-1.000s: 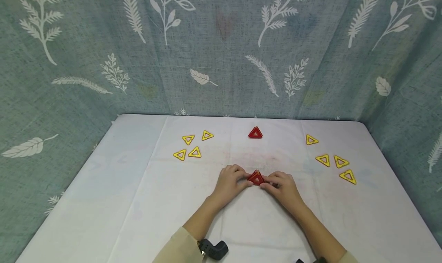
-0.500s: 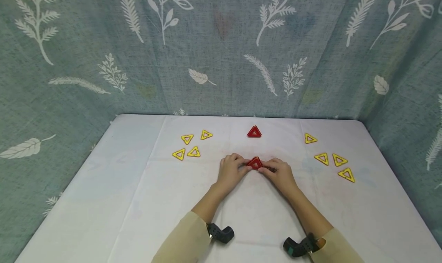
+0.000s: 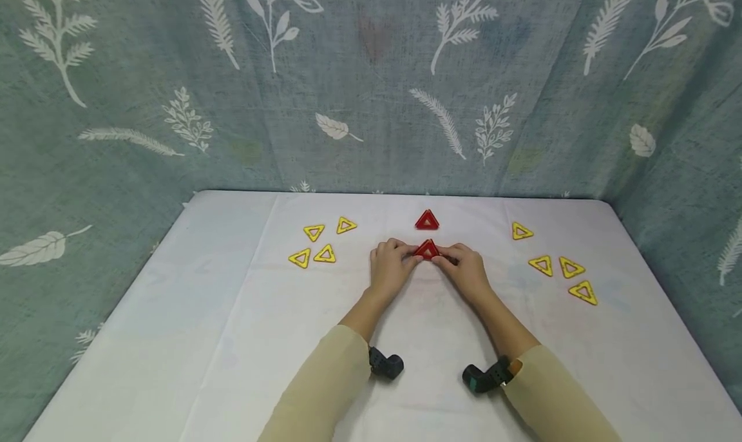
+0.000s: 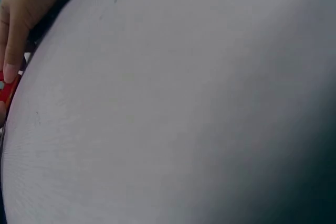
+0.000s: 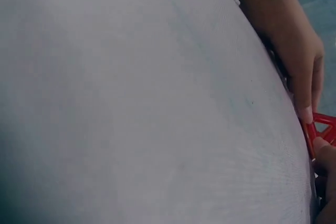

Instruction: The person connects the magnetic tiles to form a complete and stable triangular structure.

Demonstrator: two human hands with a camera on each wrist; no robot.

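Observation:
Near the back of the table, both hands hold a red triangular piece (image 3: 426, 250) with a hollow middle. It looks three-dimensional, like a small pyramid. The left hand (image 3: 390, 266) pinches its left corner between thumb and fingers, and the right hand (image 3: 466, 271) pinches the right corner. Just behind it sits a second red triangular piece (image 3: 426, 221) of like shape, a small gap apart. At the edge of the left wrist view part of the held red piece (image 4: 7, 88) shows between fingers. The right wrist view also catches its red frame (image 5: 326, 124), partly covered by fingertips.
Several yellow hollow triangles (image 3: 325, 254) lie flat at the back left. More yellow triangles (image 3: 540, 265) lie to the right. A white cloth covers the table (image 3: 261, 339). A leaf-patterned curtain (image 3: 371, 94) hangs behind and at the sides.
Both hands have moved forward together with the red triangular piece, bringing it close to the other red one. The yellow triangles stay where they were.

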